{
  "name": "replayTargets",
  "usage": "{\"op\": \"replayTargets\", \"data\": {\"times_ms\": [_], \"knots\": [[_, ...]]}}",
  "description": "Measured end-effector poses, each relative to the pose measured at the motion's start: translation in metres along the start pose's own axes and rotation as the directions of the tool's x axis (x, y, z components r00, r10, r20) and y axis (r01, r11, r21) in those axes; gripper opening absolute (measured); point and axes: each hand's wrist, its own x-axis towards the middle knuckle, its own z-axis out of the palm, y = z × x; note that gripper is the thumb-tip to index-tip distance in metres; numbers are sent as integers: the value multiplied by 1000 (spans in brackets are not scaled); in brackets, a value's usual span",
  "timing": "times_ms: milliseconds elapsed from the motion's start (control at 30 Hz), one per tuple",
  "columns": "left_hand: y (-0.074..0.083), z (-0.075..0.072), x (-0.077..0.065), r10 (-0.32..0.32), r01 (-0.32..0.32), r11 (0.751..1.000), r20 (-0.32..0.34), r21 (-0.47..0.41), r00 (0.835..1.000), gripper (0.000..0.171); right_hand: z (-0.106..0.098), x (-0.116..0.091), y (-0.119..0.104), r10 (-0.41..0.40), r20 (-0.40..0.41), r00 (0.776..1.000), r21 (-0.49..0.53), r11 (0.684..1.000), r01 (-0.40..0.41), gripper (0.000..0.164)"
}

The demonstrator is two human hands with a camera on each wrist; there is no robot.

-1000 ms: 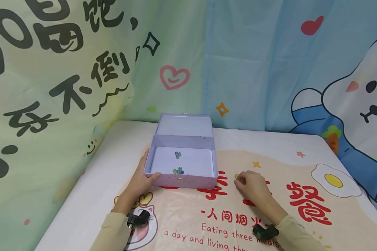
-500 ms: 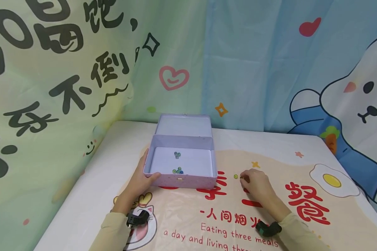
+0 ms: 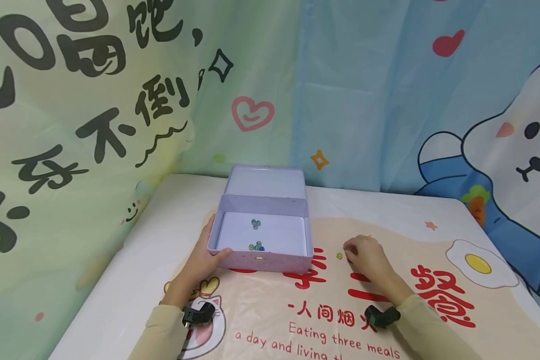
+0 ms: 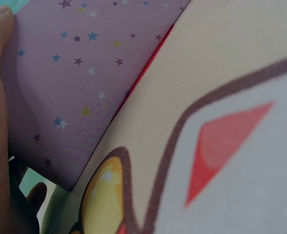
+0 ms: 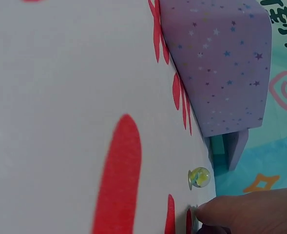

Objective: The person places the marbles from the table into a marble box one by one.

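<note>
A lilac metal box [image 3: 263,261] with stars stands with its lid raised. Inside, green and blue glass marbles [image 3: 256,224] lie in two small clusters. My left hand [image 3: 205,252] grips the box's front left corner, thumb over the front rim and fingers along the side. Right of the box, a yellow-green glass marble [image 5: 200,177] rests on the printed cloth. Just beyond it, my right hand [image 3: 366,257] is low over the cloth with thumb and fingertips together. In the right wrist view a sliver of clear greenish glass, like a second marble, shows at those fingertips, mostly hidden.
A printed cloth [image 3: 328,295] with red characters covers the white table [image 3: 432,205]. The box's lid [image 3: 266,181] tilts back towards the patterned curtain [image 3: 342,90] behind the table. Each wrist wears a black strap device.
My right hand has drawn away from the yellow-green marble, which was at its fingertips and now lies alone on the cloth. The left hand and box stay put; the head view shifts slightly.
</note>
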Motion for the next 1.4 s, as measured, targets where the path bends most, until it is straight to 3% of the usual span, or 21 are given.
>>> {"op": "replayTargets", "data": {"times_ms": [500,800,1133,1400], "knots": [[0,1,0,-8,8,1000,0,7,1000,100,-2,12,1,12,38,999,32,999,-13,22],[-1,1,0,-22,22,1000,-6,7,1000,100,-6,14,-2,-11,5,1000,62,998,11,24],[6,-1,0,-24,24,1000,6,10,1000,103,-14,19,-14,-39,-15,999,97,994,40,23],[-2,1,1,-7,7,1000,-10,22,1000,101,-25,18,-33,-55,-15,998,141,988,57,22]]}}
